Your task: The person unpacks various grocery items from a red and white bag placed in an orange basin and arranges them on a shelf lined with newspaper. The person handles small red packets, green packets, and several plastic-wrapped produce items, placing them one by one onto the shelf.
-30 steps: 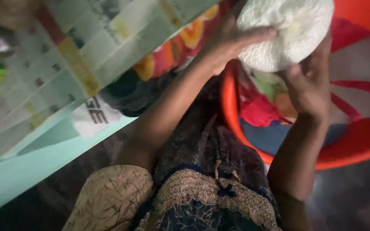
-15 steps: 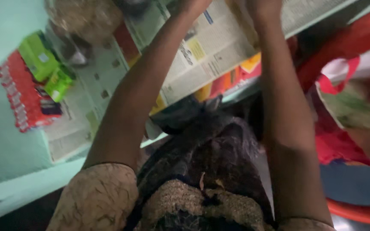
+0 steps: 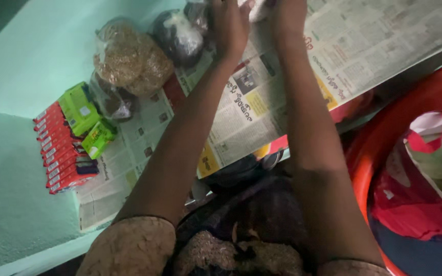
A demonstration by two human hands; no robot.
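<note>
Both arms reach up over a shelf lined with newspaper [image 3: 262, 102]. My left hand [image 3: 231, 25] and my right hand [image 3: 287, 18] are close together at the top edge of the view. A white bundle [image 3: 256, 9] is pressed between them, and only a small corner of it shows; the rest is cut off, along with the fingertips. The left hand's fingers lie stretched along the bundle's side. Just left of the left hand is a dark plastic bag [image 3: 180, 36].
A clear bag of brownish grain [image 3: 129, 59] lies at the shelf's back left. Green boxes [image 3: 80, 107] and a row of red boxes [image 3: 60, 151] stand against the turquoise wall [image 3: 11, 204]. An orange tub [image 3: 410, 122] holding red and white bags [image 3: 425, 204] sits at the right.
The white bundle was lifted out of the orange tub and carried left over the newspaper shelf. The view swung left, bringing the bags and boxes into sight and pushing the hands to the top edge.
</note>
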